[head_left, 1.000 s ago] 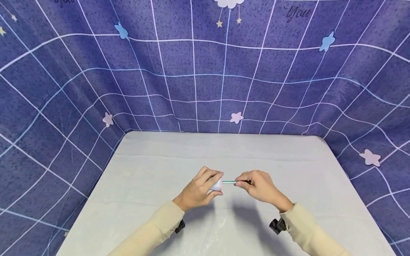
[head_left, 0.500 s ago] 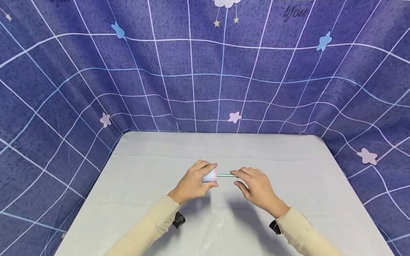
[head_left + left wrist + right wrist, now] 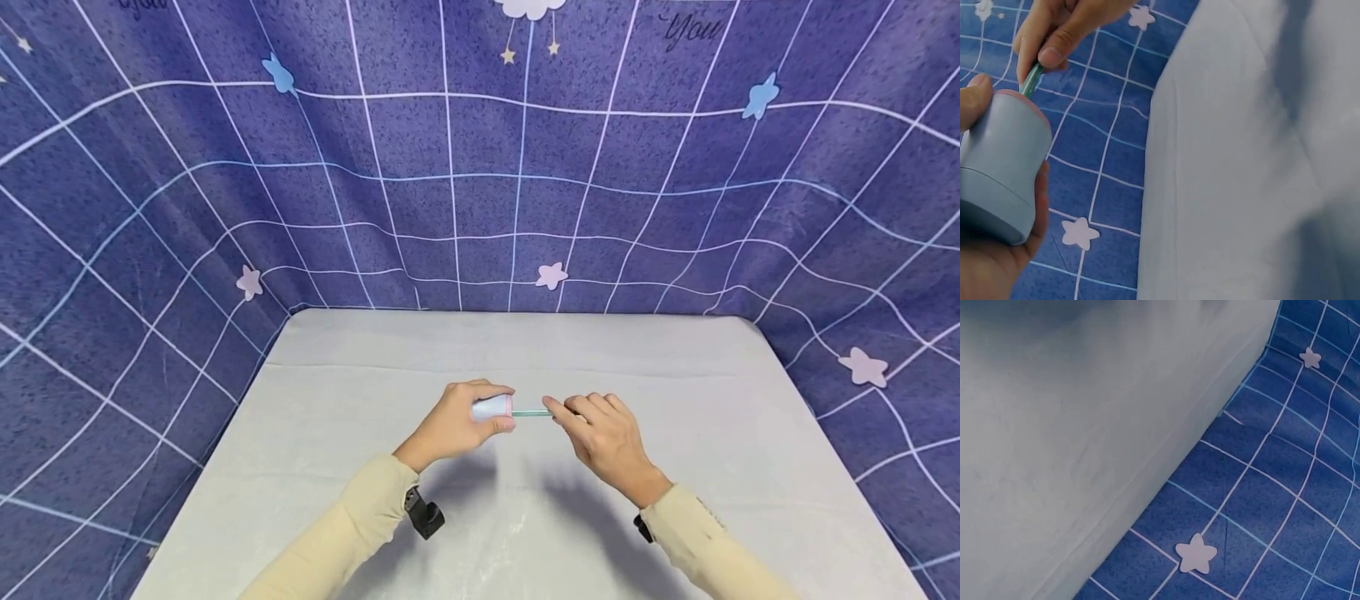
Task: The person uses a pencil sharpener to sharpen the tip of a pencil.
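Observation:
My left hand [image 3: 450,421] grips a light blue pencil sharpener [image 3: 491,407] with a pink rim, holding it sideways above the table. A thin green pencil [image 3: 531,412] sticks straight into its rimmed end. My right hand [image 3: 606,437] pinches the pencil's other end, thumb on top and fingers curled behind. In the left wrist view the sharpener [image 3: 1007,150] shows its smooth, waisted body, and the right fingers sit on the pencil [image 3: 1031,80] a short way from the rim. Neither hand shows in the right wrist view.
A white-covered table [image 3: 375,350] lies under both hands. Purple-blue cloth [image 3: 420,200] with a grid and stars hangs around its back and sides. A dark wrist camera [image 3: 426,515] sits below the left sleeve.
My right hand loosened from the pencil with its fingers spread, then rolled over and pinched it again. The left hand still holds the sharpener, slightly up and left of before.

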The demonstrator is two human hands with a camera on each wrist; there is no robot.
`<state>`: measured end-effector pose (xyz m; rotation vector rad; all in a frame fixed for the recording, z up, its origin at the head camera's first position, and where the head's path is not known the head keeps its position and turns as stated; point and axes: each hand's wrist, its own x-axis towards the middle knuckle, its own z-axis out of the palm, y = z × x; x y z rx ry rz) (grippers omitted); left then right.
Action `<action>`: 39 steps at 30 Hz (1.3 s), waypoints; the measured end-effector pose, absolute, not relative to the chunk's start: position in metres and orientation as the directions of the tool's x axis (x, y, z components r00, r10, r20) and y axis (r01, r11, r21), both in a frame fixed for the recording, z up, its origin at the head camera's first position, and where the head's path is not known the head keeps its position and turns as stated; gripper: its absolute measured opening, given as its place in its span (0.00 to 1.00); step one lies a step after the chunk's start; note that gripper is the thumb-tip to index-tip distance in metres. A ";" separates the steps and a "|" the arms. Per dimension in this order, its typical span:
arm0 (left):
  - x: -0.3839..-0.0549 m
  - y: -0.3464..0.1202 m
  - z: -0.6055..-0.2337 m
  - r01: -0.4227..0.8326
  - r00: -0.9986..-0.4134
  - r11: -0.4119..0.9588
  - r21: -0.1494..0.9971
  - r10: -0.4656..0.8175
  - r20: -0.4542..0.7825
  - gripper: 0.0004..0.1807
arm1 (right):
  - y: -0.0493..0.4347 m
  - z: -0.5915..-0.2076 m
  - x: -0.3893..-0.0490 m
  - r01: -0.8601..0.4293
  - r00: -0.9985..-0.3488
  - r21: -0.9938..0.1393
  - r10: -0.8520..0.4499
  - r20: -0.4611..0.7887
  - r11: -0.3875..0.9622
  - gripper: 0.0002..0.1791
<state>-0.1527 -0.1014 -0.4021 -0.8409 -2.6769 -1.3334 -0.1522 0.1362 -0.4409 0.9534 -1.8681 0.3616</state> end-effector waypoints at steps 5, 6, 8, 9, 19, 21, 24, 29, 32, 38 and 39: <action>-0.151 -0.100 -0.400 0.521 -0.823 0.481 0.705 0.504 0.264 0.22 | 0.136 -0.439 -0.151 -0.773 -0.195 0.140 -0.442 0.875 0.619 0.16; -0.151 -0.099 -0.401 0.545 -0.810 0.482 0.686 0.515 0.282 0.23 | 0.136 -0.438 -0.151 -0.785 -0.221 0.110 -0.441 0.870 0.610 0.17; -0.150 -0.099 -0.402 0.606 -0.776 0.485 0.630 0.534 0.336 0.25 | 0.137 -0.436 -0.149 -0.806 -0.290 0.034 -0.444 0.848 0.591 0.18; -0.150 -0.099 -0.403 0.634 -0.760 0.489 0.599 0.538 0.366 0.26 | 0.137 -0.434 -0.148 -0.810 -0.333 -0.007 -0.449 0.829 0.587 0.18; -0.146 -0.097 -0.415 0.816 -0.569 0.493 0.302 0.597 0.565 0.30 | 0.146 -0.413 -0.142 -0.618 -0.785 -0.529 -0.498 0.369 0.582 0.06; -0.146 -0.097 -0.418 0.835 -0.534 0.490 0.250 0.611 0.584 0.30 | 0.147 -0.410 -0.142 -0.546 -0.825 -0.599 -0.498 0.265 0.586 0.07; -0.146 -0.096 -0.421 0.854 -0.494 0.477 0.208 0.617 0.612 0.30 | 0.149 -0.407 -0.144 -0.477 -0.840 -0.671 -0.518 0.160 0.567 0.07; -0.144 -0.095 -0.428 0.875 -0.439 0.462 0.144 0.631 0.639 0.31 | 0.152 -0.405 -0.149 -0.409 -0.812 -0.768 -0.581 0.059 0.493 0.09; -0.143 -0.094 -0.429 0.873 -0.441 0.466 0.142 0.633 0.636 0.30 | 0.154 -0.408 -0.150 -0.393 -0.814 -0.781 -0.579 0.050 0.485 0.09; -0.143 -0.096 -0.426 0.833 -0.519 0.511 0.213 0.587 0.622 0.29 | 0.148 -0.418 -0.143 -0.522 -0.833 -0.666 -0.487 0.263 0.534 0.08; -0.143 -0.097 -0.425 0.823 -0.535 0.520 0.229 0.574 0.620 0.29 | 0.147 -0.420 -0.142 -0.578 -0.809 -0.613 -0.478 0.342 0.539 0.09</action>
